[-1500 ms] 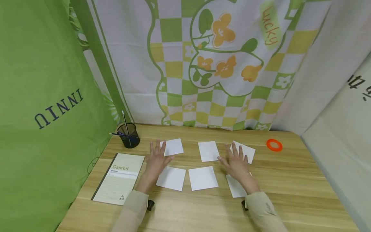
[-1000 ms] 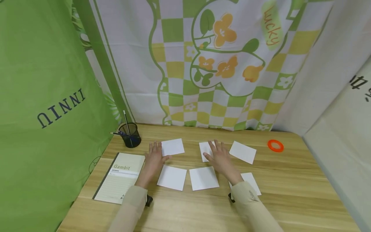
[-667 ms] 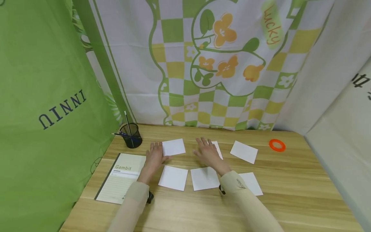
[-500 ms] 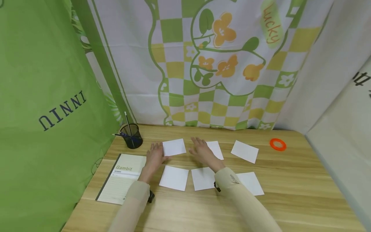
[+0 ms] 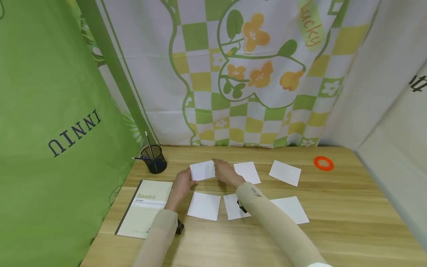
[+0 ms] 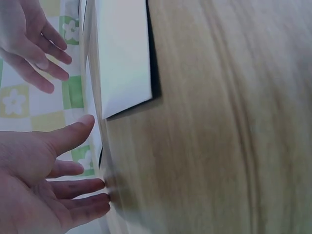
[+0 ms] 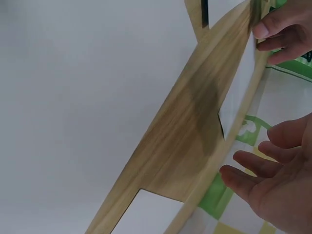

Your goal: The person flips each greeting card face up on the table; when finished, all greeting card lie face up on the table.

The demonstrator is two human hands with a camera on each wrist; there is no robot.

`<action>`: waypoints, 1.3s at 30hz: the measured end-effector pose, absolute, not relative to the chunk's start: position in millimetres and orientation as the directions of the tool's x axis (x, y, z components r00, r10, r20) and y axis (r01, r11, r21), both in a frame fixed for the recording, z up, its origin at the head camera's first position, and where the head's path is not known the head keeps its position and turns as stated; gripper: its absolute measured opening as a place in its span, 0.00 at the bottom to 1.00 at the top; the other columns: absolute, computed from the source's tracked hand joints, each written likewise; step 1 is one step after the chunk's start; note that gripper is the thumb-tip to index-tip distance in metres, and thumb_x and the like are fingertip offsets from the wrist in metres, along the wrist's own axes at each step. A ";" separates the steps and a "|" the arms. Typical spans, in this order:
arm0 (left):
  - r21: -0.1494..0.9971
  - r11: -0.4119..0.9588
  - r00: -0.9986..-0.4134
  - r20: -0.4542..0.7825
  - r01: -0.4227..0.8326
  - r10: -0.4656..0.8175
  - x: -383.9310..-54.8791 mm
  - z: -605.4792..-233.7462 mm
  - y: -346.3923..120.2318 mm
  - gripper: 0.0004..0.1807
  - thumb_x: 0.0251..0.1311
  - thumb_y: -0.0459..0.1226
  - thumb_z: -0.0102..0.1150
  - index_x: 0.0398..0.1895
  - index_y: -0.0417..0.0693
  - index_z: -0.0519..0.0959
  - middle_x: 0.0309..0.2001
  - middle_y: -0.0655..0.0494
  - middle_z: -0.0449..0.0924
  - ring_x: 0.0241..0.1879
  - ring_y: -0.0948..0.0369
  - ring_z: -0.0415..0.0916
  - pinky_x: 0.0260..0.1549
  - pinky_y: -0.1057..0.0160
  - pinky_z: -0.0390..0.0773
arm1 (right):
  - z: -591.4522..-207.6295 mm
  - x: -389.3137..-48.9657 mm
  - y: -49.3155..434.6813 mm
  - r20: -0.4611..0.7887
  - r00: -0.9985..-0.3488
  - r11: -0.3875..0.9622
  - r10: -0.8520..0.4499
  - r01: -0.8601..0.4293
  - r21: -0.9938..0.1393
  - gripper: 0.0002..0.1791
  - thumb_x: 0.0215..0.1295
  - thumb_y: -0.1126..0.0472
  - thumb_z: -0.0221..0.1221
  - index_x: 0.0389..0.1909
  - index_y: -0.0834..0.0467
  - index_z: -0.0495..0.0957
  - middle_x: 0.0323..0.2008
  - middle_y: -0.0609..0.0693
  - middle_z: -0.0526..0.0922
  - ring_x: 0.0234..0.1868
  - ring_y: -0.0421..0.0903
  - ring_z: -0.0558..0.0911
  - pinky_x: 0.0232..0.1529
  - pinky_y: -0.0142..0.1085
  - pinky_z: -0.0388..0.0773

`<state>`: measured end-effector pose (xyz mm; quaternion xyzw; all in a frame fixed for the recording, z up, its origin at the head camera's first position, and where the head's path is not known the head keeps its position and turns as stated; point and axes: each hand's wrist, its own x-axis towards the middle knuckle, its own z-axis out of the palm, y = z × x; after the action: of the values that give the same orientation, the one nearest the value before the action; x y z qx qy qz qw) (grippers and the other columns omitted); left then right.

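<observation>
Several white square cards lie in two rows on the wooden table. My left hand (image 5: pixel 181 184) is at the left edge of the far-left card (image 5: pixel 202 170), its thumb by the near corner. At that card's right edge is my right hand (image 5: pixel 226 173), seen from its back. In the left wrist view, the left hand's fingers (image 6: pixel 80 187) are loosely extended, with the thumb apart. The right wrist view shows the right hand (image 7: pixel 282 170) relaxed, holding nothing. A near middle card (image 5: pixel 230 207) is partly covered by the right sleeve.
A notebook (image 5: pixel 145 207) lies left of the cards. Behind it stands a black mesh pen cup (image 5: pixel 155 163) with pencils. An orange ring (image 5: pixel 323 163) lies far right. Patterned curtains (image 5: pixel 253 122) hang along the table's back edge; green cloth hangs at left.
My right hand has moved left from the far-right card, across the far middle card, to the right edge of the far-left card. My left hand stays near that card's left edge.
</observation>
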<state>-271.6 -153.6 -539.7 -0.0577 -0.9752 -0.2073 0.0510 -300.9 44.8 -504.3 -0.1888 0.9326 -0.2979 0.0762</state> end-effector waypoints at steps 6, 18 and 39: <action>0.412 0.909 -0.997 0.076 0.058 0.029 -275.1 -539.9 -149.3 0.38 0.49 0.39 0.73 0.63 0.34 0.69 0.52 0.34 0.75 0.52 0.39 0.71 0.47 0.43 0.76 | -510.0 -313.5 36.5 -0.091 -0.923 0.779 -0.375 -0.260 -0.571 0.26 0.72 0.67 0.44 0.70 0.65 0.59 0.62 0.64 0.71 0.63 0.61 0.70 0.64 0.50 0.67; 0.429 0.903 -0.997 0.071 0.017 -0.014 -281.4 -546.2 -147.0 0.39 0.47 0.41 0.74 0.64 0.41 0.69 0.54 0.40 0.76 0.53 0.44 0.71 0.46 0.42 0.77 | -517.9 -317.8 28.6 -0.104 -0.933 0.805 -0.346 -0.238 -0.543 0.28 0.70 0.66 0.46 0.70 0.66 0.58 0.62 0.66 0.71 0.63 0.61 0.70 0.66 0.48 0.64; 0.433 0.893 -0.990 0.114 0.120 0.077 -285.0 -550.6 -149.5 0.34 0.47 0.39 0.74 0.58 0.36 0.74 0.52 0.38 0.76 0.52 0.43 0.71 0.50 0.47 0.75 | -520.4 -321.2 32.9 -0.063 -0.960 0.540 -0.272 -0.098 -0.836 0.25 0.70 0.68 0.44 0.67 0.70 0.60 0.61 0.68 0.70 0.63 0.61 0.70 0.63 0.51 0.68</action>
<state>-285.0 -149.5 -550.6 -0.0507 -0.9718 -0.2253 0.0471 -321.2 32.9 -520.4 -0.1060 0.8725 -0.4678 0.0932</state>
